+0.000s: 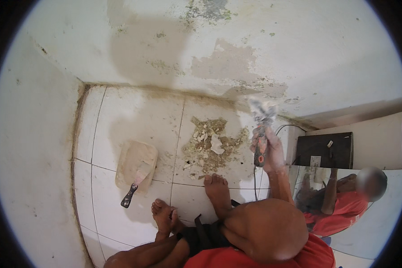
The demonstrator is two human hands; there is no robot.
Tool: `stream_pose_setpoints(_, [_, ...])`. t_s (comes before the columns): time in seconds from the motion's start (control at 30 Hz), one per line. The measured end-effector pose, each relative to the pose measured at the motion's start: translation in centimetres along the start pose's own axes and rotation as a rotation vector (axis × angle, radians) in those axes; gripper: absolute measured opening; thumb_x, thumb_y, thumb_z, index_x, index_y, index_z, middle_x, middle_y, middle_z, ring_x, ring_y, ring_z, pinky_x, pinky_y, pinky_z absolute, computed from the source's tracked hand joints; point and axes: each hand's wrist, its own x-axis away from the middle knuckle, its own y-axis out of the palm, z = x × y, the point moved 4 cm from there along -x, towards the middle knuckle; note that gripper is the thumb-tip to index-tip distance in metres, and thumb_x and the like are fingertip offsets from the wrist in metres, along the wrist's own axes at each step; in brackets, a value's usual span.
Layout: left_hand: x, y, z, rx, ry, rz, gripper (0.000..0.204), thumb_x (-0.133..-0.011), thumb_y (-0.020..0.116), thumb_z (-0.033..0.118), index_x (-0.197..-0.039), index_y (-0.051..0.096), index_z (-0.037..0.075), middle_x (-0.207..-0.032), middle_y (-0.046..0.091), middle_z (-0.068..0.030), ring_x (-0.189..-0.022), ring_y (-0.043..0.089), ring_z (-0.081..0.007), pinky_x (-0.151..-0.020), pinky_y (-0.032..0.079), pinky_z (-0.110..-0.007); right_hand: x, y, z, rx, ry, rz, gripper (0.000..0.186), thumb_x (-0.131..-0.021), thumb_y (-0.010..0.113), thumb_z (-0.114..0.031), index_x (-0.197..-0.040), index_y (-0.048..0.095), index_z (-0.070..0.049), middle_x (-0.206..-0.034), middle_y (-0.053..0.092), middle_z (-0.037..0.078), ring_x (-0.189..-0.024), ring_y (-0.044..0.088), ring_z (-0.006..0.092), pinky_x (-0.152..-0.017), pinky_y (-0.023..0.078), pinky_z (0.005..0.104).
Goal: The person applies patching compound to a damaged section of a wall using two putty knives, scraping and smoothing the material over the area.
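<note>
Walls [299, 49] of pale, stained plaster fill the upper half of the head view, with patches where the coating has flaked away and a greenish seam where they meet the floor. White floor tiles [134, 107] spread below, dusty and marked with grime along the joints. A mirror [379, 223] leaning at the right edge shows a crouching person in a red shirt, and above it stands a dark box [326, 149] with a cable trailing down beside it. The person's bent knee [265, 228] and red shorts crowd the lower middle, with both bare feet [216, 190] planted on the tiles. A pile of scraped plaster chips [210, 147] lies on the floor just ahead of the toes. To the left, well apart from the pile, a shallow tray [136, 163] smeared with filler rests flat on the tiles, and a small putty knife [133, 190] with a dark handle lies across its near edge, blade on the tray. The right hand [268, 149] is raised near the base of the wall, fingers wrapped tightly round the orange and grey handle of a scraper [261, 125], whose blade, blurred and caked white, points up at the wall. The left hand is out of sight, so its state cannot be told.
</note>
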Motion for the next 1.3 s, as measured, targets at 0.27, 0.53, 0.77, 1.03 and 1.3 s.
stream_pose_setpoints(0.27, [0.5, -2.4, 0.2, 0.026, 0.057, -0.023, 0.018, -0.088, 0.066, 0.024, -0.101, 0.068, 0.011, -0.098, 0.069, -0.0144, -0.092, 0.064, -0.0380, -0.089, 0.045, -0.053, -1.6, 1.3, 2.8, -0.026, 0.095, -0.085, 0.030, -0.097, 0.057, -0.037, -0.107, 0.058, -0.009, -0.087, 0.061, 0.004, -0.069, 0.060, 0.0157, -0.053, 0.052, 0.0333])
stream_pose_setpoints(0.53, [-4.8, -16.8, 5.1, -0.083, 0.079, 0.414, 0.011, -0.082, 0.069, 0.002, -0.092, 0.065, 0.004, -0.083, 0.065, -0.0115, -0.068, 0.062, -0.0278, -0.060, 0.049, -0.036, 0.4, 0.7, 5.3, 0.034, 0.244, -0.242, 0.026, -0.098, 0.056, -0.031, -0.108, 0.057, -0.007, -0.083, 0.059, 0.003, -0.055, 0.055, 0.0113, -0.045, 0.047, 0.0290])
stream_pose_setpoints(0.77, [-7.5, -18.0, 1.7, -0.490, -0.435, -0.078, 0.032, -0.088, 0.069, 0.030, -0.109, 0.064, 0.006, -0.096, 0.063, -0.0110, -0.084, 0.066, -0.0298, -0.072, 0.052, -0.042, 1.9, 9.7, 10.1, 0.814, 0.230, -0.595, 0.022, -0.095, 0.060, -0.020, -0.108, 0.059, -0.003, -0.074, 0.060, 0.003, -0.056, 0.053, 0.0082, -0.048, 0.044, 0.0245])
stream_pose_setpoints(1.03, [-5.8, -20.9, 3.0, 0.047, -0.490, 0.083, 0.023, -0.094, 0.064, 0.024, -0.101, 0.063, 0.002, -0.079, 0.061, -0.0073, -0.063, 0.058, -0.0187, -0.058, 0.046, -0.034, -0.5, 12.1, 13.5, 1.060, -0.131, -0.801, 0.032, -0.097, 0.057, -0.018, -0.121, 0.058, 0.003, -0.095, 0.060, 0.008, -0.085, 0.056, 0.0133, -0.075, 0.047, 0.0273])
stream_pose_setpoints(1.3, [-3.6, -21.4, 5.5, 0.956, -0.691, 0.163, 0.021, -0.094, 0.061, 0.015, -0.106, 0.057, -0.002, -0.071, 0.057, -0.0045, -0.051, 0.039, -0.0044, -0.044, 0.029, -0.020, 0.4, 18.4, 14.3, 0.941, -0.230, -1.044, 0.042, -0.091, 0.060, -0.002, -0.132, 0.058, -0.004, -0.106, 0.058, 0.010, -0.094, 0.057, 0.0210, -0.085, 0.047, 0.0313])
